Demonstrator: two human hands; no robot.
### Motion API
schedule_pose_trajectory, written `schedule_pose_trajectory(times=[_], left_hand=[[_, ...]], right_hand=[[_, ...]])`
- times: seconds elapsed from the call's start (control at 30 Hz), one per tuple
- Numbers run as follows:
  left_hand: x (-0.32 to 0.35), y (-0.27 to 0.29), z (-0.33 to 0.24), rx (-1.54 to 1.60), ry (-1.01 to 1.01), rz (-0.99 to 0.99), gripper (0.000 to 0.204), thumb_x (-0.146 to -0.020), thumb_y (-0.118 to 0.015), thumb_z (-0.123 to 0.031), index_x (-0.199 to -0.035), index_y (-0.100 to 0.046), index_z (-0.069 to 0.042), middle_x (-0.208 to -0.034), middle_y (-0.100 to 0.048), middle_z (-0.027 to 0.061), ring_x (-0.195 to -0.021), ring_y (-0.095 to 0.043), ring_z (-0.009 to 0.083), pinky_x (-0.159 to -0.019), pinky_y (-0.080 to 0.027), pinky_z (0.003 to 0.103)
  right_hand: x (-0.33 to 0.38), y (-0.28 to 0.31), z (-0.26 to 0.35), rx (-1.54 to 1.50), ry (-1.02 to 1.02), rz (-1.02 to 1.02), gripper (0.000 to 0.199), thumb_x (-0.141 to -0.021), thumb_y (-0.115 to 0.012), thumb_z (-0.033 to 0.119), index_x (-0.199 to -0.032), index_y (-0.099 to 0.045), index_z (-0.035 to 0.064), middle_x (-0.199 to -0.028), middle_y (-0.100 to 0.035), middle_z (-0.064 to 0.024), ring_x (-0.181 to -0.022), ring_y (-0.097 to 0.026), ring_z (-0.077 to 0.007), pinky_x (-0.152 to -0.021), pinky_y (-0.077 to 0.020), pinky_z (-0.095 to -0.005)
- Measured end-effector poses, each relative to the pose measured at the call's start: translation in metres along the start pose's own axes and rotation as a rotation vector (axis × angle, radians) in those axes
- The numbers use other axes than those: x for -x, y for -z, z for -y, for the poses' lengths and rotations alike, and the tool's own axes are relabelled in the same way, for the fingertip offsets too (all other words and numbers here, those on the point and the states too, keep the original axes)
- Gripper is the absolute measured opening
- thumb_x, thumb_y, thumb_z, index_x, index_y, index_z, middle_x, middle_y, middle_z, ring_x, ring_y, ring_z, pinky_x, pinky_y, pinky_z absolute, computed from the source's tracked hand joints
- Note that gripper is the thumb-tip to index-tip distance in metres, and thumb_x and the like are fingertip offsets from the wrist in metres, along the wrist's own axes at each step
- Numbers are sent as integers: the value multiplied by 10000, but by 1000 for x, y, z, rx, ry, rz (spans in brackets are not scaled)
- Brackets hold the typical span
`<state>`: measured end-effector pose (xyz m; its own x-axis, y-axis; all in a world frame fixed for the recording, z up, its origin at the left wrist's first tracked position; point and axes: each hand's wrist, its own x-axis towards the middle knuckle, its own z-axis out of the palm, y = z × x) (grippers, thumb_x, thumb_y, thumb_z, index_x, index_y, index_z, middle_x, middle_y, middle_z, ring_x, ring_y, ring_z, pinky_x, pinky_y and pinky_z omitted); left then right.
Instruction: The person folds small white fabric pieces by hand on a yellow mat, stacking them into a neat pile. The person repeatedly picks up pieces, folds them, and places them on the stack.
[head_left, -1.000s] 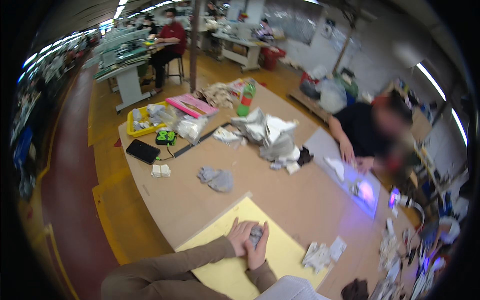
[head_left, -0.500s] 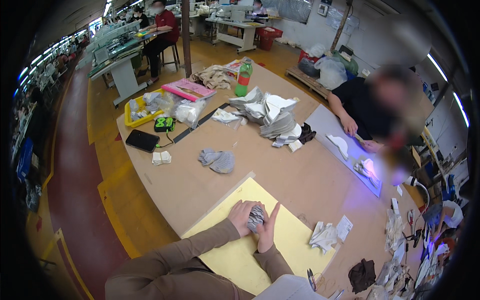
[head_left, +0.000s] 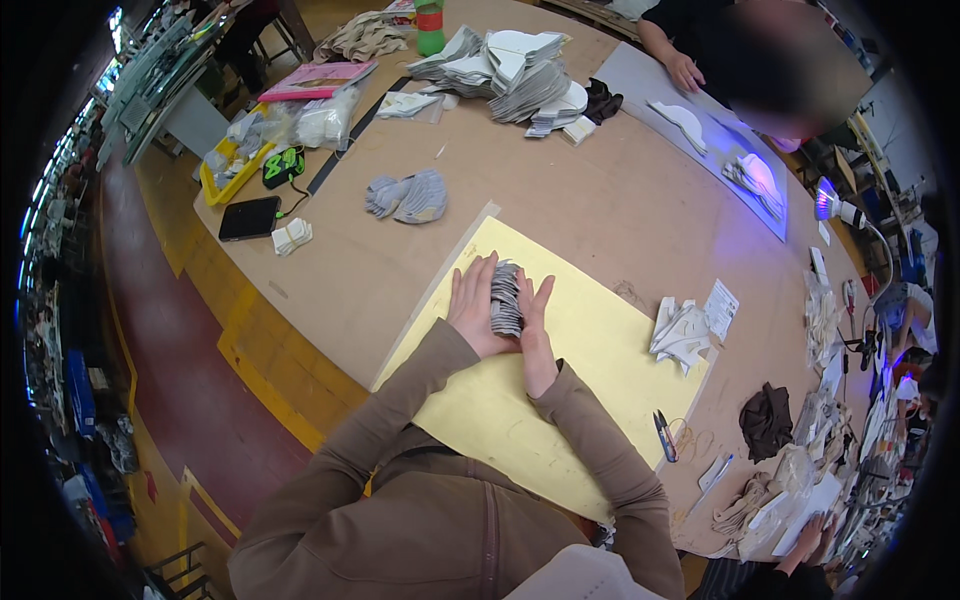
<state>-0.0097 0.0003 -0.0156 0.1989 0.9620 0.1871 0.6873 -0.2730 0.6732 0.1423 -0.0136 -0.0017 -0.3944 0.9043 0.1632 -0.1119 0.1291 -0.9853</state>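
Your view has tipped down, with your torso now in the lower frame. Main change at the hands: half a second ago the grey stack (head_left: pixel 506 300) showed as a short, rounded bundle, partly covered; now a longer run of its layered edges is exposed between your palms. Reads as the pieces being held in line rather than just bunched, though the hidden sides can't be checked.

Left hand (head_left: pixel 474 308): laid along the stack's left side, fingers straight and together, pressing inward. Right hand (head_left: pixel 535 325): against the right side, fingertips at the upper part, one digit standing away. Between them the stack is gripped from both sides.

Position: over the yellow sheet (head_left: pixel 600 300), which lies on the desk (head_left: pixel 335 300). Cannot tell whether the underside rests on it.

Orientation: long axis runs away from you, near end by the heels of your hands, far end toward the sheet's far corner, only slightly off straight. Thin edges face up; individual layers lie crosswise to that axis, a little wavy.
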Motion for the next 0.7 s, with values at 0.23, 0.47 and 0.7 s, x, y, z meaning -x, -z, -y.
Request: schedule_pose_trajectory(times=[0.23,0.47,0.7], left_hand=[[-4,5,7,63,20,78,1333,-493,-898,-380,-1502,-105,-17,-1407,-362,208,-1345,-351,389,-1133,-105,633],[-5,18,15,53,-36,150,1314,-521,-902,-328,-1508,-95,-13,-1383,-417,189,-1301,-432,344,-1152,-151,573],[-8,64,18,566,-36,419,1034,-741,-816,-229,-1520,-169,-20,-1411,-416,198,-1350,-372,307,-1137,-293,371]], right_hand=[[-2,-7,9,-98,-53,-83,914,-970,-522,283,-1505,184,62,-1580,-102,-257,-1475,-101,-373,-1173,-165,-403],[7,1,19,473,169,-127,680,-776,-675,46,-1379,-361,20,-1363,-381,-218,-1274,-409,-332,-1042,-380,-393],[5,-2,15,393,139,-199,430,-697,-666,-37,-1082,-482,14,-1083,-461,-152,-942,-525,-283,-862,-475,-351]])
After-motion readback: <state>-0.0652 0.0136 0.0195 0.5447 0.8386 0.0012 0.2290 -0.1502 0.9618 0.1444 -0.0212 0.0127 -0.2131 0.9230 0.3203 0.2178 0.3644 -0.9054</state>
